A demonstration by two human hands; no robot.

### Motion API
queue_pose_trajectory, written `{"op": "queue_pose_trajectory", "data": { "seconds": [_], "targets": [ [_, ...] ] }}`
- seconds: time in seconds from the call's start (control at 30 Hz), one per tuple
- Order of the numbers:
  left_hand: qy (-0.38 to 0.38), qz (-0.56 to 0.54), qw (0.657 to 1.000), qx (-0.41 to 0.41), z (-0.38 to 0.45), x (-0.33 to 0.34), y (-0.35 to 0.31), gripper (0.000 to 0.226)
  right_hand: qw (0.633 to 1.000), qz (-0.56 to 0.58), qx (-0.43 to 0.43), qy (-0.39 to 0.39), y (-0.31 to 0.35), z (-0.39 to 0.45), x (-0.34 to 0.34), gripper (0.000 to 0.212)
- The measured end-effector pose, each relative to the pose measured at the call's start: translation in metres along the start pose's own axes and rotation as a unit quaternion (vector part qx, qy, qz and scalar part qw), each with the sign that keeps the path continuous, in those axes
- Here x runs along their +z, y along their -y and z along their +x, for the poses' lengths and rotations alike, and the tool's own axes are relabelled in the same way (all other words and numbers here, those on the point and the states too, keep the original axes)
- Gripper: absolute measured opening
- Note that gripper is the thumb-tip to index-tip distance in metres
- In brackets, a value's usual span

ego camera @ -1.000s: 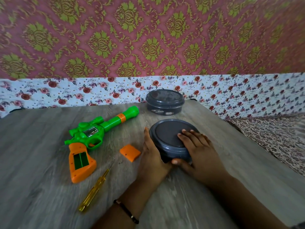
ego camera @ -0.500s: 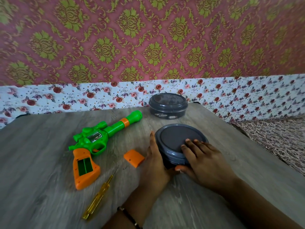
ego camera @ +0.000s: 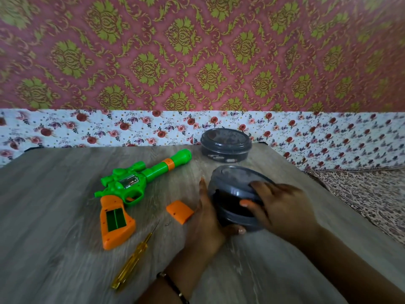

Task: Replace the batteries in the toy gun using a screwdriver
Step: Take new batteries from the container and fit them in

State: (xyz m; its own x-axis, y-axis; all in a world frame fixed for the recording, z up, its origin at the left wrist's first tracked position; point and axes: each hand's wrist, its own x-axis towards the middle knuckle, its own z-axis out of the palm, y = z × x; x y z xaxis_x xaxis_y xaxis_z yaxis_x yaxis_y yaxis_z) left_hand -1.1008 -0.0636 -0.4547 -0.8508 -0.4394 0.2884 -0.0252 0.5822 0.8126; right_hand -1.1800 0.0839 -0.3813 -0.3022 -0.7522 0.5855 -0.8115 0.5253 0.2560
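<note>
A: Hand status?
B: Left hand (ego camera: 206, 218) cups the tub (ego camera: 235, 212); right hand (ego camera: 278, 207) pinches its lid (ego camera: 234, 183), tilted.
A: Toy gun (ego camera: 131, 189)?
B: On table (ego camera: 43, 216), compartment open; cover (ego camera: 179, 211), screwdriver (ego camera: 131, 260) beside.

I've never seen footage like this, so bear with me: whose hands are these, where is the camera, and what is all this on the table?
No machine here: a person wears a camera on the head, looking down at their own hands. The left hand steadies a grey tub while the right hand lifts its lid, tilted open at the near edge. On the wooden table lie a green and orange toy gun with its battery slot open, its orange cover, a yellow screwdriver and a second, closed tub.
</note>
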Motion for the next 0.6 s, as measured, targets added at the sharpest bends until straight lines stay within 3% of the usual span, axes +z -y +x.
{"op": "queue_pose_trajectory", "data": {
  "seconds": [0.23,0.4,0.6],
  "targets": [
    [0.002,0.036,0.999,-0.003,-0.002,0.002,-0.002,0.143,0.989,0.123,0.083,-0.003,-0.007,-0.004,0.005,0.04],
    [0.005,0.105,0.994,-0.007,-0.001,0.001,-0.005,0.139,0.982,0.125,0.138,0.02,-0.013,-0.002,0.025,0.034],
    [0.009,0.082,0.996,-0.02,-0.003,-0.002,-0.009,0.147,0.97,0.128,0.193,0.076,-0.024,0.028,0.029,0.035]
  ]
}}
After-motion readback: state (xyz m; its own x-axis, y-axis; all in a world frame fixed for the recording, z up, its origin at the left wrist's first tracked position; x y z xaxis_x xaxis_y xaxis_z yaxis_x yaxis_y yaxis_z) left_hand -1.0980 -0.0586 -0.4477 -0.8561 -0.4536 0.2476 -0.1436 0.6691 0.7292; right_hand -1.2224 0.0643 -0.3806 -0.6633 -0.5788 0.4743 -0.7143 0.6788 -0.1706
